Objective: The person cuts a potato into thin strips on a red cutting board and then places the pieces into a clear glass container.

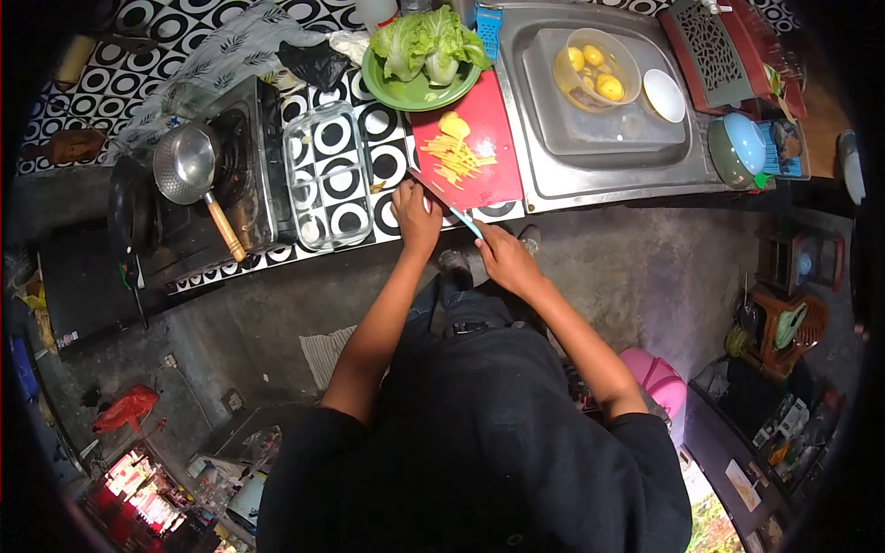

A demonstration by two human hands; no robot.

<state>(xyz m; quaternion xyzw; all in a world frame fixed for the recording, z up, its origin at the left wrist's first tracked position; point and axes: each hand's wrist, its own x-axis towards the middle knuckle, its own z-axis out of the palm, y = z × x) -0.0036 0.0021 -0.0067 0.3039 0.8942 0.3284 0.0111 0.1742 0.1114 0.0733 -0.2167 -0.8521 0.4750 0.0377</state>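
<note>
1. Upper left of the frame: a metal pan (187,161) with a wooden handle lies over the stove (251,207), the handle directed towards the lower edge of the picture.
2. Left of upper centre: a clear rectangular dish (309,241) rests on the bench (391,138), whose black-and-white ring pattern shows through it.
3. Centre: the left hand (417,219), fingers bent, lies at the lower left corner of the red board, close to the knife's blade. How far this grip is open, and whether it has hold of anything, cannot be told.
4. Top centre: a green plate (422,99) bears leafy lettuce (442,63).
5. Upper centre: yellow strips (458,168) lie loosely heaped on the red board (498,101), with broader yellow slices (452,126) just above them.
6. Centre: the knife (467,224) slants from the left hand down to the right hand (509,260), whose grip is closed around its light-blue handle.
7. Upper right: within the steel sink unit (599,177), a translucent bowl (631,88) containing yellow pieces (608,88) stands beside a white bowl (664,97).
8. Farther right: a light-blue bowl (743,140) lies near a reddish rack (678,32).
</note>
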